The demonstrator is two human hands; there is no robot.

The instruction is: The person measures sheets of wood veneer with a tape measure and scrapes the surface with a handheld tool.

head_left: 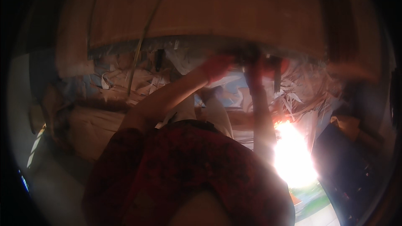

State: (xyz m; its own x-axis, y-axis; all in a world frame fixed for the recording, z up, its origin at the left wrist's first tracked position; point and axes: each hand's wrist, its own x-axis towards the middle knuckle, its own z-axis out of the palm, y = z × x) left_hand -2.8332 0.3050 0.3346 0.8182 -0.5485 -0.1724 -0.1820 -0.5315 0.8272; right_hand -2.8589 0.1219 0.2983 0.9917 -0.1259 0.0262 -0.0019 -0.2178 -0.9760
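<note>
My left hand (pixel 219 66) reaches up to the front edge of a brown tabletop (pixel 209 12) and looks reddish in the dim light. Close beside it on the right, my right hand (pixel 258 69) is raised to the same edge. Between them, just under the edge, is a dark object (pixel 250 53) too blurred to name; whether either hand grips it does not show. A round red thing (pixel 281 66) sits right of my right hand. Motion and shadow smear the fingers of both hands.
Pale, curled strips of scrap (pixel 138 79) lie heaped under the edge, with more scraps (pixel 297 94) at the right. A thin yellowish strip (pixel 136 65) hangs over the tabletop's edge at left. Glaring sunlight (pixel 295 159) falls at lower right, near a dark blue object (pixel 341 155).
</note>
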